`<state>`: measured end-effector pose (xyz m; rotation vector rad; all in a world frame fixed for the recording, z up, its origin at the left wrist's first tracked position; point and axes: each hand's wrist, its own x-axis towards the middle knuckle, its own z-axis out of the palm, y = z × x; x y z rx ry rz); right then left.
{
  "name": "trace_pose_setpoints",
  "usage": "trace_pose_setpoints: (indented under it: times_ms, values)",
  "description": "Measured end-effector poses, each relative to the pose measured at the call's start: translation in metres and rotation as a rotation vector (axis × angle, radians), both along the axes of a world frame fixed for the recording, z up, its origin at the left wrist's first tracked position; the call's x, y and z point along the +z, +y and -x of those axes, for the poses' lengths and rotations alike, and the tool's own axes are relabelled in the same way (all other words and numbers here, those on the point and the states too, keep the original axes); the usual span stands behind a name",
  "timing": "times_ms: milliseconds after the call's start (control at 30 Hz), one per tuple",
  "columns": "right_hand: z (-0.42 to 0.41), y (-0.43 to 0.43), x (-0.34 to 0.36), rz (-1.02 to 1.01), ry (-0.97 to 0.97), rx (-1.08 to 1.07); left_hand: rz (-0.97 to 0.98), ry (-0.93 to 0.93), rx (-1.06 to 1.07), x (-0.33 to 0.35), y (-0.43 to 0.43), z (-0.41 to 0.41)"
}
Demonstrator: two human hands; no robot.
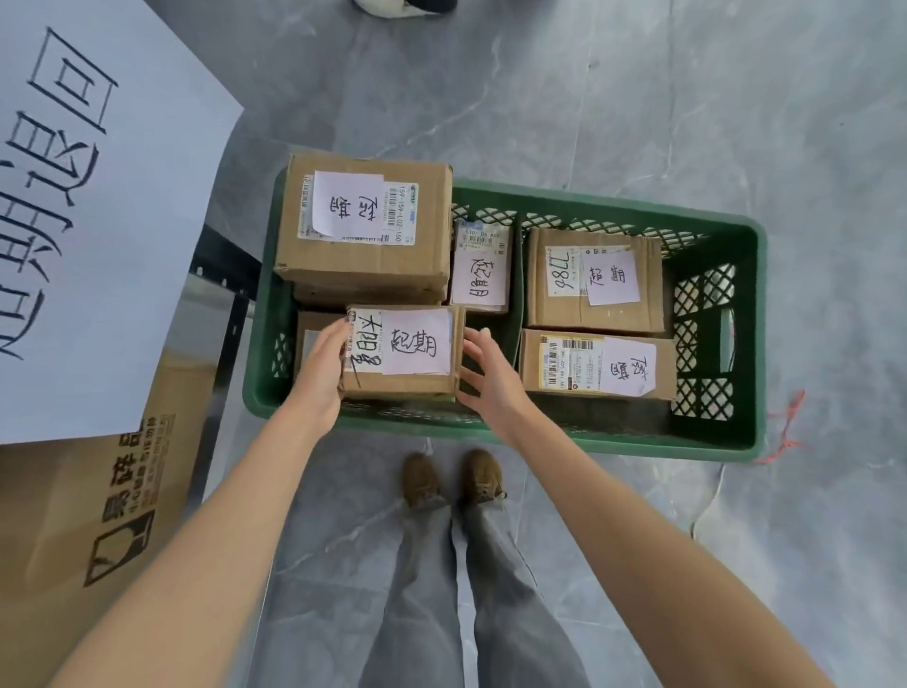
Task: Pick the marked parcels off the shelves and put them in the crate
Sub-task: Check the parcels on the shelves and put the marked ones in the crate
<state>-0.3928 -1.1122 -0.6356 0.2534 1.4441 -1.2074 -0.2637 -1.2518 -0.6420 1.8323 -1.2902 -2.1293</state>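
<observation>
A green plastic crate (726, 442) stands on the grey floor with several marked cardboard parcels in it. A small parcel (412, 353) with a handwritten white slip sits at the crate's near left, on top of another box. My left hand (321, 363) touches its left side, fingers against the cardboard. My right hand (491, 368) hovers just right of it, fingers spread, apart from the box. A larger parcel (363, 226) is stacked at the crate's far left. Three more parcels lie lower in the middle (478, 270) and right (594, 280) (596, 366).
A big cardboard box (88, 515) with a large white paper sign (83, 206) stands at my left, with a dark metal shelf frame (226, 275) behind it. My shoes (451, 479) are just in front of the crate. Another person's shoe (392, 6) shows at the top edge.
</observation>
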Motion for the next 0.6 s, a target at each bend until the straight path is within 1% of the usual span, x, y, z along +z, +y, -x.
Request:
trace_pose_setpoints:
  times_ms: [167, 300, 400, 600]
  values:
    - [-0.006, -0.024, -0.01, 0.013, -0.059, 0.02, -0.006, 0.018, 0.165, 0.002, -0.012, -0.016]
    - [-0.013, -0.041, -0.011, 0.011, -0.08, 0.056, 0.002, 0.004, 0.225, 0.001, -0.025, -0.028]
    - [-0.024, -0.049, -0.009, 0.019, -0.099, 0.056, 0.049, -0.015, 0.217, 0.002, -0.029, -0.033]
    - [-0.035, -0.051, -0.011, 0.007, -0.102, 0.043, 0.078, -0.06, 0.103, 0.003, -0.041, -0.037]
